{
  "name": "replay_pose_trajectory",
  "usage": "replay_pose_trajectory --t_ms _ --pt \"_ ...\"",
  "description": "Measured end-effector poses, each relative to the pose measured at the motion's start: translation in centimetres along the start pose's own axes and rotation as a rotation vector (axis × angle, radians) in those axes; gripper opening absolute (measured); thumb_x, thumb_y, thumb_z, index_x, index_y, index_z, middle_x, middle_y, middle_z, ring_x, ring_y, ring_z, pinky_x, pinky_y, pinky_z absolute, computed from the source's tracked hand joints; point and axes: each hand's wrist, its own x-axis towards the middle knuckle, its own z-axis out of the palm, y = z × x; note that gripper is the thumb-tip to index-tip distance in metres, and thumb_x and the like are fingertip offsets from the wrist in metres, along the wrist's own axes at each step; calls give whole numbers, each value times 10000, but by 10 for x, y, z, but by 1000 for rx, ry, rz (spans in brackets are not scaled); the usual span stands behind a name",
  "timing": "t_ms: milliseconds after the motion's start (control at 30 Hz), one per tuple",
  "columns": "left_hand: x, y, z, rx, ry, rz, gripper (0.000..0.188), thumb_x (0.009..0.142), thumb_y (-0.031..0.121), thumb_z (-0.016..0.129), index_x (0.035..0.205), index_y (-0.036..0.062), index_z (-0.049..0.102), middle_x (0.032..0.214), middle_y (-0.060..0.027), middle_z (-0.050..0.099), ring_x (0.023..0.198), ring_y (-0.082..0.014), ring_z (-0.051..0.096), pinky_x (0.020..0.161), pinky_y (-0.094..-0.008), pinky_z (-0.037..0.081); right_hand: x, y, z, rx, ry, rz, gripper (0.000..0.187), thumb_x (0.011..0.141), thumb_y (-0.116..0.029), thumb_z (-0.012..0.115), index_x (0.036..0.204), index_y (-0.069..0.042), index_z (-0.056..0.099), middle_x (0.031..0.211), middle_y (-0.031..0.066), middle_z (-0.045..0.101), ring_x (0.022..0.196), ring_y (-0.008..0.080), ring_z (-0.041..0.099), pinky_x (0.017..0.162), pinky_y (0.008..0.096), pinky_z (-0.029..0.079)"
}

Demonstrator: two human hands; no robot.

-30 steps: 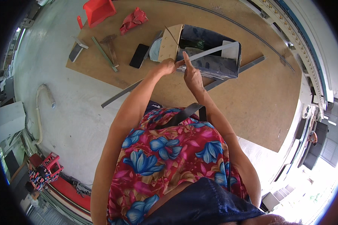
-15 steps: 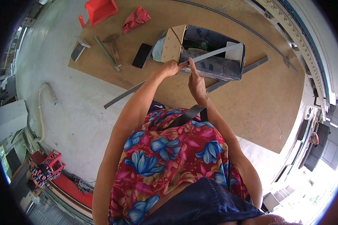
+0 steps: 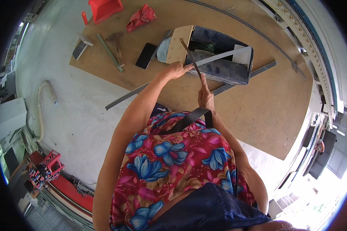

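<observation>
My left hand (image 3: 176,70) is closed around a long flat grey metal strip (image 3: 222,56). The strip slants from below my left forearm up across the top of a dark open box (image 3: 225,73). In my right hand (image 3: 206,97) is a thin dark flat file (image 3: 188,51), its far end pointing up and left over the box's tan panel (image 3: 178,46). The file crosses the strip just right of my left fingers. My right index finger lies stretched along the file; the other fingers are curled and partly hidden.
On the brown board (image 3: 258,111) lie another grey strip (image 3: 263,68), a black phone (image 3: 145,56), a hammer (image 3: 117,48), a short green strip (image 3: 110,52), a red cloth (image 3: 142,17) and a red dustpan (image 3: 105,9). A long dark rod (image 3: 254,30) curves along the far side.
My right hand has drawn back toward my body, and the file has slid back with it across the strip. My left hand stays nearly in place on the strip.
</observation>
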Motion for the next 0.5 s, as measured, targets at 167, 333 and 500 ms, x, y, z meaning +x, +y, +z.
replay_pose_trajectory --t_ms 167,333,500 --pt "7 -4 6 -58 29 -117 755 870 641 407 616 -41 612 543 -226 556 561 -360 595 522 -432 445 42 -19 4 -27 -11 -58 665 807 81 417 1419 -150 293 1048 296 573 836 452 588 665 458 480" --pt "11 -16 16 -63 89 -25 739 864 639 420 637 -34 626 527 -223 554 572 -365 612 519 -432 454 56 -22 -4 34 30 5 644 803 72 433 1402 -145 335 968 313 584 825 447 594 633 470 468" --pt "0 -1 20 62 218 -65 743 853 643 434 664 -46 637 604 -252 592 672 -406 636 568 -456 483 36 -23 -10 7 -44 50 654 806 68 434 1407 -170 329 1005 311 576 833 449 597 652 478 474"
